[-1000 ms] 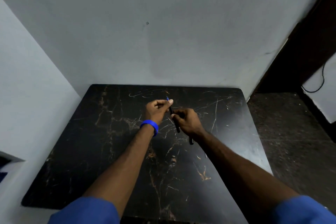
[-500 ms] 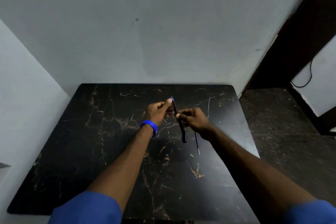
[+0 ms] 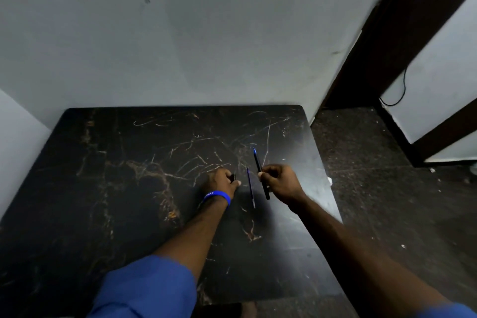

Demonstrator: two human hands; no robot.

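Observation:
My right hand [image 3: 280,182] pinches a thin black pen [image 3: 260,171] with a blue tip, held slanted above the black marble table [image 3: 129,188]. A slim blue refill [image 3: 250,187] lies on the table between my two hands. My left hand [image 3: 220,181], with a blue wristband [image 3: 218,196], sits low by the table with its fingers curled round a small dark piece [image 3: 234,177], most of which is hidden.
The table stands in a corner against grey walls [image 3: 180,33]. Its right edge drops to a dark speckled floor [image 3: 387,188]. A dark door frame [image 3: 387,33] and a hanging black cable [image 3: 398,95] are at the far right.
My hands have drawn apart. The left hand let go of the pen's tip and dropped toward the table with a small dark piece. The right hand carried the pen to the right.

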